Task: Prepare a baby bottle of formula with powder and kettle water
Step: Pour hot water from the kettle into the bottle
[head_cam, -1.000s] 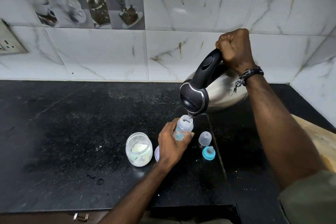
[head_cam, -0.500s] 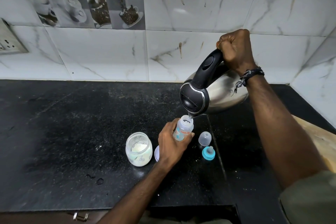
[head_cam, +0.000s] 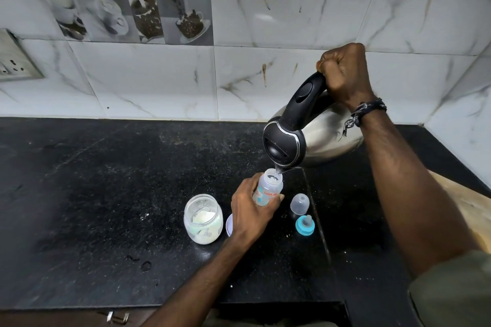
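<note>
- Kettle: steel body, black lid and handle, right of centre in the frame; tipped spout-down directly over the bottle mouth. Tilt and place match the frames of a second ago; pour unbroken.
- Right hand: fist wrapped round the kettle handle, upper right.
- Baby bottle: clear, red lettering, centre of frame, open-topped, a thin stream of water entering. Fill level cannot be read.
- Left hand: fingers curled round the bottle's lower body, steadying it on the counter. Position unchanged.
- Powder jar: glass, lidless, just left of the left hand; white powder inside.
- Teat with blue ring and clear cap: on the counter, just right of the bottle, not yet fitted.
- Judgement: water stage under way; closing and mixing remain.
</note>
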The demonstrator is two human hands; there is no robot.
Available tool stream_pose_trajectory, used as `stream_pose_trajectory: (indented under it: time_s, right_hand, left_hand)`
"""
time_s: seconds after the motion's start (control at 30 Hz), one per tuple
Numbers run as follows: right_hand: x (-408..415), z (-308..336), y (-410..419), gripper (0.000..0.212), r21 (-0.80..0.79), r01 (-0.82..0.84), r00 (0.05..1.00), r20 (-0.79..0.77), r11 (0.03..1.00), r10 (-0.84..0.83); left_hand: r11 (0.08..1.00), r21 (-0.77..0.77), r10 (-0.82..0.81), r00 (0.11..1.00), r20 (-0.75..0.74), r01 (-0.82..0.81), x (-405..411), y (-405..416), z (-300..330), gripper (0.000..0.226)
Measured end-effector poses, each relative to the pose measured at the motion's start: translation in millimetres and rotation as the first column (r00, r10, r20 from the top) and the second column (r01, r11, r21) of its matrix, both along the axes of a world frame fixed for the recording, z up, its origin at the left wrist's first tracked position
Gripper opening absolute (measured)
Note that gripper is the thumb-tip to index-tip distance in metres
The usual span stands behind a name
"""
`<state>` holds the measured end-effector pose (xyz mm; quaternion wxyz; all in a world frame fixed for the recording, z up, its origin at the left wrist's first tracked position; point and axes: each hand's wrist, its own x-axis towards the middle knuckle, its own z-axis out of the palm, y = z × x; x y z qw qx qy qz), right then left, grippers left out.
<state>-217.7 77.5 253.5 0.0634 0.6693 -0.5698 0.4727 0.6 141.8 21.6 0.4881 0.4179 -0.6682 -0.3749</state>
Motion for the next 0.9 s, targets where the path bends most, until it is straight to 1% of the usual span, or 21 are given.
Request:
stream_pose_trajectory:
  time_s: [0.9]
  right_hand:
    - [2.9, 1.6, 0.5, 0.035, -0.005, -0.009, 1.0, -0.011, 1.0, 0.008]
  left_hand:
    - [1.0, -0.007, 0.004, 1.0, 0.03, -0.004, -0.5, 0.3, -1.1, 0.046]
